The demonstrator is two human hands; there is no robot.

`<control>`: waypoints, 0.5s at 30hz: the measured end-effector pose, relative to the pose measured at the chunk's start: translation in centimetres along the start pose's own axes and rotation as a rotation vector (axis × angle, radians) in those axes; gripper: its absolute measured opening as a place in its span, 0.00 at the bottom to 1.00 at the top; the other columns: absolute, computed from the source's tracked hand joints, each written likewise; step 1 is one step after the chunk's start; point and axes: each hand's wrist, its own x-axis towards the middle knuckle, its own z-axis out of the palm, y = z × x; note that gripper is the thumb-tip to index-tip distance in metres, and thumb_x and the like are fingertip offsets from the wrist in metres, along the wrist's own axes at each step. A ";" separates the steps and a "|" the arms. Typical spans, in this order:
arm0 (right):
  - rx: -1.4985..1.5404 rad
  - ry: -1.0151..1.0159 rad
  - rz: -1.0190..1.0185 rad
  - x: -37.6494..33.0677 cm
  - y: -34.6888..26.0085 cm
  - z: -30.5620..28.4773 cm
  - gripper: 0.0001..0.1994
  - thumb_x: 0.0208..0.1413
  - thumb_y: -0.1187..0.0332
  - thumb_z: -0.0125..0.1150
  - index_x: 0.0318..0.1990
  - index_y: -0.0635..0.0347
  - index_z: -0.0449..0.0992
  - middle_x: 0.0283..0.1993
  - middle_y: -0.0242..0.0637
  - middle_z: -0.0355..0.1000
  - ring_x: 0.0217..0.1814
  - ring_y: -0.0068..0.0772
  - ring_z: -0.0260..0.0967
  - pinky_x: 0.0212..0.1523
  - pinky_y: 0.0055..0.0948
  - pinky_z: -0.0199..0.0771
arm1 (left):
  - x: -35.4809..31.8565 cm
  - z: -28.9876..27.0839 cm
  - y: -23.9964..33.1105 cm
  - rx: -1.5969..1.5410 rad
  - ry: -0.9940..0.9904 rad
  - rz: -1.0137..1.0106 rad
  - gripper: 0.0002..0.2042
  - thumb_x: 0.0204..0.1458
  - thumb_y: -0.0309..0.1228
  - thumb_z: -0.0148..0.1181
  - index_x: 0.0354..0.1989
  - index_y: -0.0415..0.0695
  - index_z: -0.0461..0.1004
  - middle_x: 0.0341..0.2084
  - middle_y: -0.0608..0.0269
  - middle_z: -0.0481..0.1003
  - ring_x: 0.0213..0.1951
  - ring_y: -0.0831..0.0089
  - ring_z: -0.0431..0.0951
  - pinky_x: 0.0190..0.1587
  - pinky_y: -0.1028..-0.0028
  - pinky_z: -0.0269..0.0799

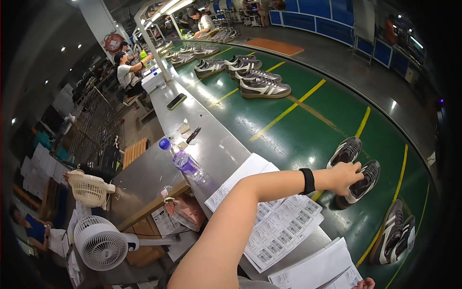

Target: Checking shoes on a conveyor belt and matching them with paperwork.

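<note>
Dark shoe (371, 176) lies under left fingers (356, 176), their grip I cannot tell, on green surface (284, 144); room has blue panels (315, 7)

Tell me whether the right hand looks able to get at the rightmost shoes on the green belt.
Probably yes: the right hand, partly cut off by the picture's lower edge, is near the rightmost shoes, and nothing visible stands between them.

Open lane across green conveyor (298, 127) between near sneaker pair (371, 177) and far sneaker cluster (263, 87); water bottle (186, 163) obstructs steel bench (219, 154).
</note>
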 end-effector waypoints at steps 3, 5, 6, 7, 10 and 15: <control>-0.067 -0.006 0.007 0.0 -0.5 0.4 0.15 0.63 0.70 0.56 0.54 0.64 0.67 0.43 0.39 0.72 0.38 0.26 0.70 0.38 0.22 0.71 | 2.6 2.6 1.6 -0.046 -0.138 0.136 0.34 0.27 0.40 0.74 0.49 0.44 0.71 0.52 0.51 0.63 0.40 0.52 0.75 0.42 0.59 0.74; -0.160 -0.050 -0.026 0.0 -0.7 0.4 0.16 0.62 0.72 0.56 0.56 0.64 0.66 0.45 0.40 0.72 0.40 0.27 0.71 0.39 0.23 0.72 | 4.2 3.9 1.4 -0.039 -0.214 0.097 0.28 0.23 0.42 0.72 0.39 0.44 0.76 0.54 0.50 0.62 0.42 0.51 0.74 0.43 0.60 0.74; -0.140 -0.061 -0.009 0.1 -0.8 0.3 0.16 0.62 0.72 0.56 0.56 0.64 0.66 0.45 0.40 0.72 0.40 0.28 0.71 0.40 0.24 0.73 | 4.4 4.1 0.8 -0.092 -0.141 0.139 0.28 0.22 0.42 0.72 0.37 0.43 0.76 0.53 0.50 0.62 0.41 0.51 0.74 0.42 0.60 0.74; -0.121 -0.063 0.011 0.2 -0.8 0.4 0.16 0.62 0.73 0.56 0.56 0.65 0.66 0.46 0.41 0.71 0.41 0.28 0.71 0.41 0.24 0.73 | 4.3 3.7 0.5 -0.106 -0.076 0.176 0.28 0.23 0.41 0.71 0.37 0.43 0.75 0.52 0.52 0.63 0.41 0.52 0.73 0.41 0.61 0.74; -0.091 -0.047 0.060 0.0 -0.7 0.0 0.18 0.59 0.73 0.59 0.55 0.65 0.66 0.47 0.41 0.72 0.43 0.26 0.71 0.43 0.24 0.72 | 3.5 3.7 1.0 -0.007 -0.073 0.293 0.25 0.32 0.42 0.72 0.40 0.45 0.74 0.49 0.59 0.65 0.41 0.60 0.72 0.37 0.65 0.75; -0.159 -0.063 0.048 2.3 -3.2 1.6 0.12 0.50 0.77 0.61 0.44 0.67 0.71 0.36 0.37 0.76 0.36 0.23 0.71 0.38 0.22 0.70 | 4.3 3.0 1.4 0.052 -0.379 0.096 0.20 0.36 0.49 0.70 0.28 0.43 0.81 0.54 0.58 0.71 0.40 0.60 0.79 0.40 0.66 0.75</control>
